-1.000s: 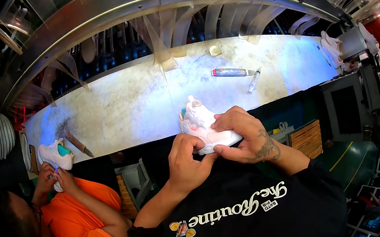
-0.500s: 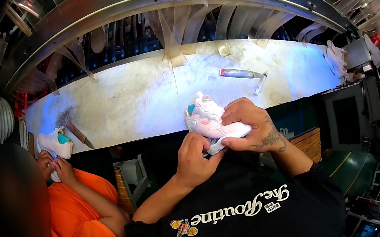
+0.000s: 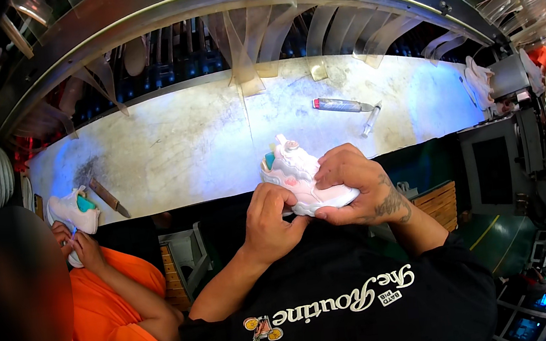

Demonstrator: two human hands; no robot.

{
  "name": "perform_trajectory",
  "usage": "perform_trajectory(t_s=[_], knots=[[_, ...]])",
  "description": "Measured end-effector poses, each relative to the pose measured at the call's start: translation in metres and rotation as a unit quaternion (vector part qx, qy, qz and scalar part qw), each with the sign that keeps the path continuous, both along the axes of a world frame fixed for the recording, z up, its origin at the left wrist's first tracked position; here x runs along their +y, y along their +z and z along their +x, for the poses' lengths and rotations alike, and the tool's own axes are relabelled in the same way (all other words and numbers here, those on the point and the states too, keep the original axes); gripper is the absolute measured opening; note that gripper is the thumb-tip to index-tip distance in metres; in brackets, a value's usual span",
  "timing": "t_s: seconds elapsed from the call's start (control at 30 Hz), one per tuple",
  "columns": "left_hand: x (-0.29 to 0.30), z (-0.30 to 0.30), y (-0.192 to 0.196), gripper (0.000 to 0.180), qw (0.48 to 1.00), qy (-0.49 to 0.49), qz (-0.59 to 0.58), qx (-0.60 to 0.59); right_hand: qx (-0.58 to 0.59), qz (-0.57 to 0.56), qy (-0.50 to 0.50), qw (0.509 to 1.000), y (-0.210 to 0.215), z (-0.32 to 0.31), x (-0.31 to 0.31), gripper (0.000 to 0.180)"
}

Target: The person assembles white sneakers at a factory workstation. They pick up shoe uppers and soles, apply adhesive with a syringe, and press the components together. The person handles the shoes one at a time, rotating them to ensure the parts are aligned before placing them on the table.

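Note:
A pale pink and white sneaker (image 3: 298,180) with a teal inside is held between my hands over the table's near edge. My right hand (image 3: 359,184) wraps round its toe end, thumb low along the white sole and fingers over the upper. My left hand (image 3: 269,219) is closed at the shoe's near side, thumb and curled fingers pinching at the lower edge. Those left fingertips and part of the sole hide each other. Beyond the shoe lie a knife (image 3: 341,104) with a grey handle and red end, and a slim pale tool (image 3: 371,121).
The pale worktable (image 3: 183,147) curves across. Behind it, clear plastic strips (image 3: 243,52) hang before a roller conveyor. To the left a co-worker in an orange shirt (image 3: 123,302) handles another sneaker (image 3: 72,210), beside a brown-handled knife (image 3: 108,197). More shoes (image 3: 480,83) stand at the right end.
The sneaker has tilted and shifted slightly left, and less of its white sole shows. My left hand has moved up and left along it; my right hand still grips the toe.

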State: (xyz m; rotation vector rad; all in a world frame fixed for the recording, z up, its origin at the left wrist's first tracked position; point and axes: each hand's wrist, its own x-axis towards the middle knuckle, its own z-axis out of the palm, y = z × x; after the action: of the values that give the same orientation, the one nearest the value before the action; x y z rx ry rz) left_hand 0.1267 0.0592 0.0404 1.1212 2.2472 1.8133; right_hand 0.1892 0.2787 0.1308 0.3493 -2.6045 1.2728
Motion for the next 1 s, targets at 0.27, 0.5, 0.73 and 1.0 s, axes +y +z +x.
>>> perform_trajectory(t_s=[0.27,0.5,0.73,1.0], knots=[[0.02,-0.034,0.005,0.084,0.989,-0.03,-0.04,0.14,-0.024,0.03,0.055,0.998,0.001,0.005,0.014,0.046],[0.042,-0.009,-0.022,0.094,0.988,0.013,-0.084,0.126,-0.17,0.212,-0.123,0.954,0.023,0.021,0.007,0.076],[0.05,0.004,-0.02,0.095,0.981,0.039,-0.118,0.148,-0.156,0.151,-0.136,0.966,0.006,0.033,0.015,0.072],[0.047,-0.003,-0.027,0.098,0.986,0.039,-0.034,0.156,-0.129,0.021,-0.09,0.987,-0.007,0.037,0.028,0.067]])
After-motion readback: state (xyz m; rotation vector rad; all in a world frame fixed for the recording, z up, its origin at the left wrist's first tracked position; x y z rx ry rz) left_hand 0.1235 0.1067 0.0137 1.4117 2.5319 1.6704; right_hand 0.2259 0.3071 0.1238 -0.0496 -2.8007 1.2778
